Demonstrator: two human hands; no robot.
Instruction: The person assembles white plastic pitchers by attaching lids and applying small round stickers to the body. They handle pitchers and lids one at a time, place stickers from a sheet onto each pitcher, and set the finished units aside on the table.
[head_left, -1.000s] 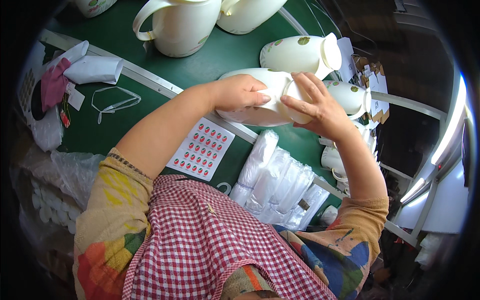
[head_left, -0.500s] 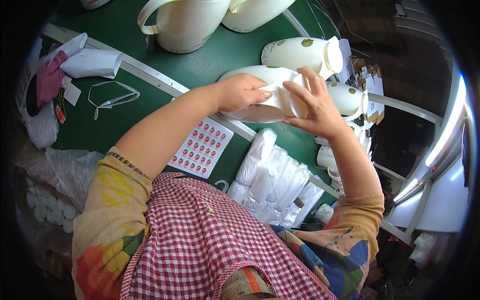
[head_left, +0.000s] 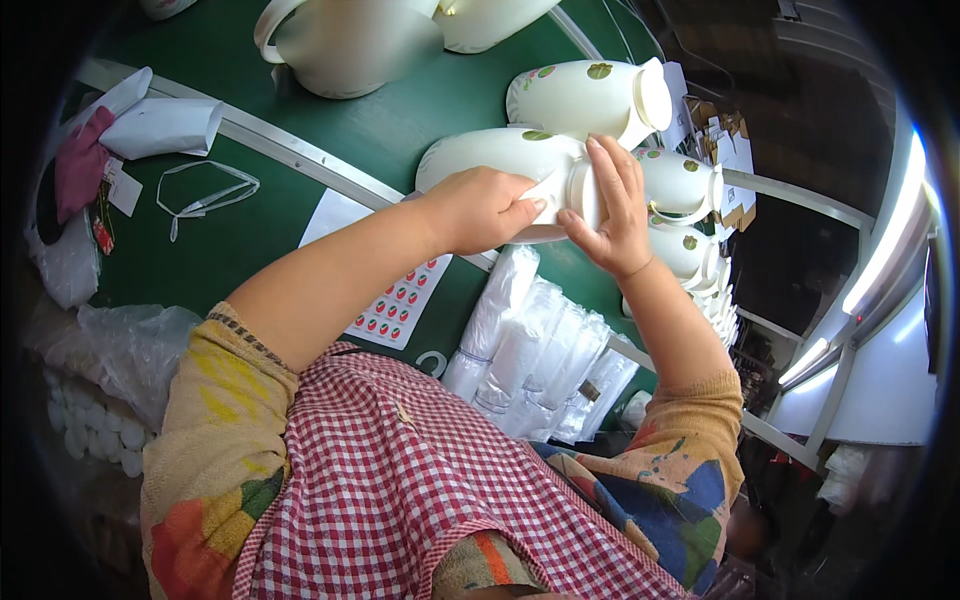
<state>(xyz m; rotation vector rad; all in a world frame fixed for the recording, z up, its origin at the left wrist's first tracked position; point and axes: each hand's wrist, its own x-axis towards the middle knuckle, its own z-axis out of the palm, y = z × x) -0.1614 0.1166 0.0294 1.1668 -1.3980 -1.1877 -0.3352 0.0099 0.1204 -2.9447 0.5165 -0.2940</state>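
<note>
and in the head view both hands are on the one piece: a pale jug lying on its side over the far part of the green table, base to the left, mouth to the right. the left hand is clamped on its near side, fingers curled and thumb pressed flat close to the neck; whether a handle sits under that palm, i cannot tell. the right hand closes round the white top, thumb on the near edge and fingers reaching over the far one, so it looks as though one hand steadies the body while the other controls the mouth end. just beyond lies a second jug, on its side with its mouth to the right too, perhaps so the jugs nest neatly; another jug rests to the right. far left, a big handled jug stands upright. nearer the apron, plastic bags lie in bundles, handy by the look of it. now the labels: a sticker sheet carries rows of red-and-green stickers, their print too small to read, partly hidden by the left forearm. the jugs show leaf and flower decoration, and a white card at far left shows nothing legible.
</note>
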